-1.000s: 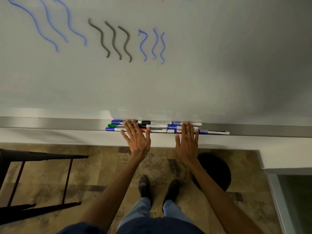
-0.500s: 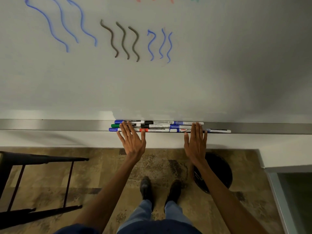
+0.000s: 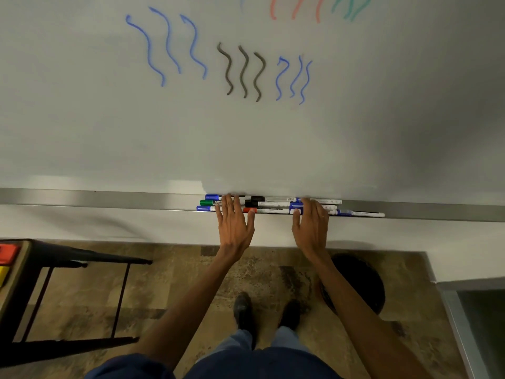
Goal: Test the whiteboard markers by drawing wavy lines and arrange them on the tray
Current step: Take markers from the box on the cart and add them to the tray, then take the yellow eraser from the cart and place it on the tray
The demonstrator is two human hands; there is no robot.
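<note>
Nearest: two dark shoes [image 3: 243, 310] on a mottled brown floor [image 3: 191, 283], directly below the hands. Both arms reach forward to the tray [image 3: 109, 199], a grey metal ledge along the bottom edge of the whiteboard [image 3: 382, 132]. Left hand [image 3: 235, 222]: flat, fingers straight and slightly spread, fingertips lying across the markers [image 3: 273, 206], nothing gripped. Right hand [image 3: 311, 225]: same posture, fingers straight and close together, tips on the markers, nothing pinched. The markers lie lengthwise on the tray in roughly three packed rows, touching each other. Sticking out left of the left hand: two blue caps [image 3: 211, 197] and a green cap [image 3: 207, 202] between them. Between the hands: a red cap [image 3: 250, 210] in the near row and a black cap [image 3: 257, 198] in the far row. One marker [image 3: 363, 213] extends past the right hand, beyond the rest of the bundle. Left of the left arm: a black-framed stand [image 3: 82, 261]. Just right of the right forearm: a dark round object [image 3: 358, 283] on the floor, can't tell what it is. On the board above the hands: three long blue wavy lines [image 3: 166, 45] up-left, three dark grey ones [image 3: 244, 72] over the left hand, three short blue ones [image 3: 293, 77] over the right. At the top edge, red lines [image 3: 295, 8] and green lines [image 3: 349, 8], cut off by the frame.
</note>
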